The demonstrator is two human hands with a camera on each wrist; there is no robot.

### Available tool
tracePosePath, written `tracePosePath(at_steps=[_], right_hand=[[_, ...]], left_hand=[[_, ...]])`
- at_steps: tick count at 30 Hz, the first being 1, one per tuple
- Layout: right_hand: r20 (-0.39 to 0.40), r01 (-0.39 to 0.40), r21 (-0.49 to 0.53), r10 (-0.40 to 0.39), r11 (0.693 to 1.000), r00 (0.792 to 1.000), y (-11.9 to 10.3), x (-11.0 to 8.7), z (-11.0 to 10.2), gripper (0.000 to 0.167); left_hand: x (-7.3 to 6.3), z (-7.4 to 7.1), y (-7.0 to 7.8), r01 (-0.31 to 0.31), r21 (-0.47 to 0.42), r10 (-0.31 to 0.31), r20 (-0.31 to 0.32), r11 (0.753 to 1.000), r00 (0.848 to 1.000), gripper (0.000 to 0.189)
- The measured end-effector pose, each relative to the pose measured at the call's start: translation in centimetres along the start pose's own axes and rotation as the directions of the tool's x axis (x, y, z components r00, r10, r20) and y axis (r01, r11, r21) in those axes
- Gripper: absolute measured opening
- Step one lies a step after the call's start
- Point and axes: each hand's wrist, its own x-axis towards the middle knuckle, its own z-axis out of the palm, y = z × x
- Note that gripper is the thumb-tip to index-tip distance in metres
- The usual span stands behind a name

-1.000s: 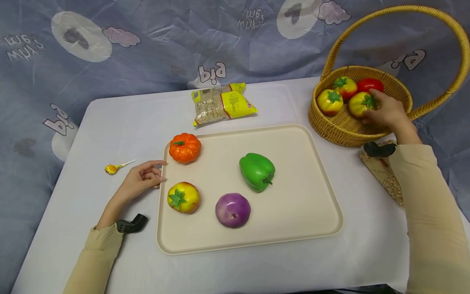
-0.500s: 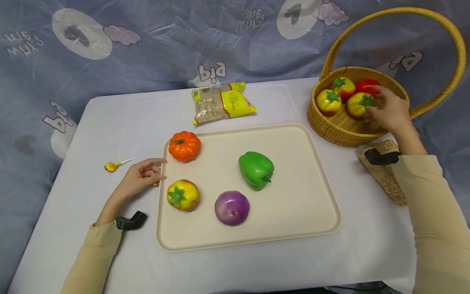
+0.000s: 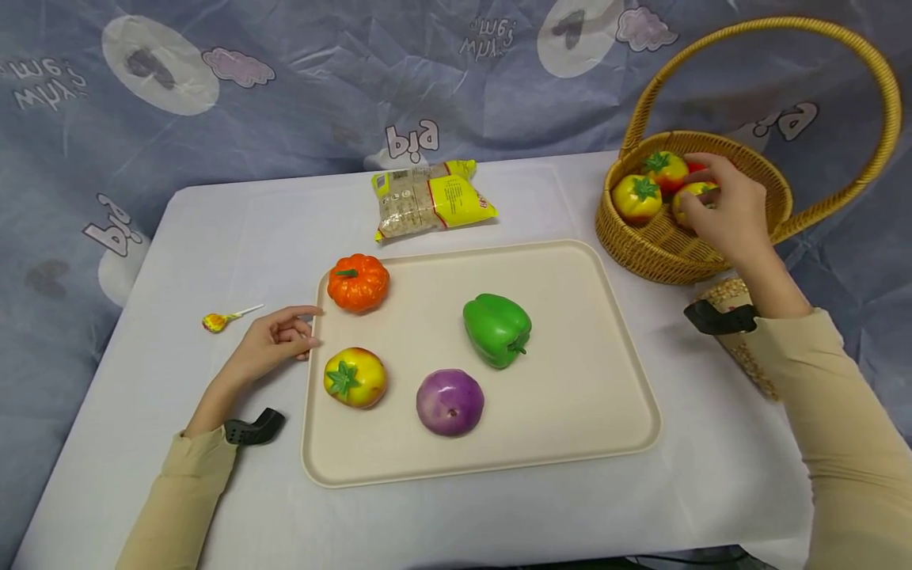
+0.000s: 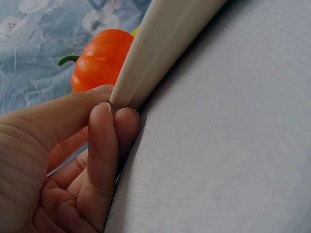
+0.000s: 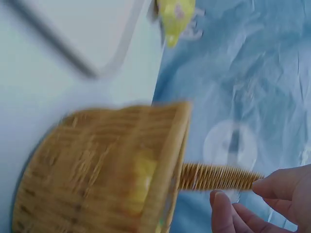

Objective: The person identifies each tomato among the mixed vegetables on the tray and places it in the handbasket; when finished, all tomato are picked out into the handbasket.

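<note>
My left hand pinches the left rim of the beige tray. In the left wrist view one fingertip lies over the rim and two others sit right under it. My right hand hovers over the wicker basket, thumb and index finger apart with nothing between them. Beneath it, partly hidden, lie a yellow persimmon-like fruit and a red fruit or vegetable. Two more yellow-red persimmon-like fruits fill the basket's left side. The basket wall looks blurred in the right wrist view.
The tray bears an orange pumpkin, a green bell pepper, a purple eggplant-like piece and a yellow persimmon-like fruit. A yellow bag lies behind, a lollipop left, another bag under the right forearm. The basket handle arches high.
My right hand has drawn up and left from beside the front yellow fruit and now covers part of it and the red one. My left hand stays at the tray rim.
</note>
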Motion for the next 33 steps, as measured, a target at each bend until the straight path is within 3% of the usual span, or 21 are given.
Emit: tracePosePath(at_steps=[11,21,29,33], right_hand=[[0.025,0.222,0.103,-0.225,0.970,0.974,-6.1,-0.7,2.4,0.045],[0.032,0.407,0.141,-0.415,0.903,0.909,-10.1,-2.1,5.2,0.045],[0.137,0.434,0.234,-0.471,0.870,0.871,-13.7,-4.2,7.8,0.045],[0.203,0.433,0.303,-0.501,0.849,0.841,-15.6,-5.1,9.3,0.044]], left_hand=[[0.0,-0.1,-0.2,0.001,0.004,-0.001,0.001,1.000,1.000,0.048],[-0.2,0.0,-0.2,-0.003,0.002,0.003,0.001,1.000,1.000,0.047],[-0.1,0.0,-0.1,-0.013,-0.007,0.013,0.006,1.000,1.000,0.047],[-0.1,0.0,-0.1,-0.009,-0.004,0.009,0.008,1.000,1.000,0.048]])
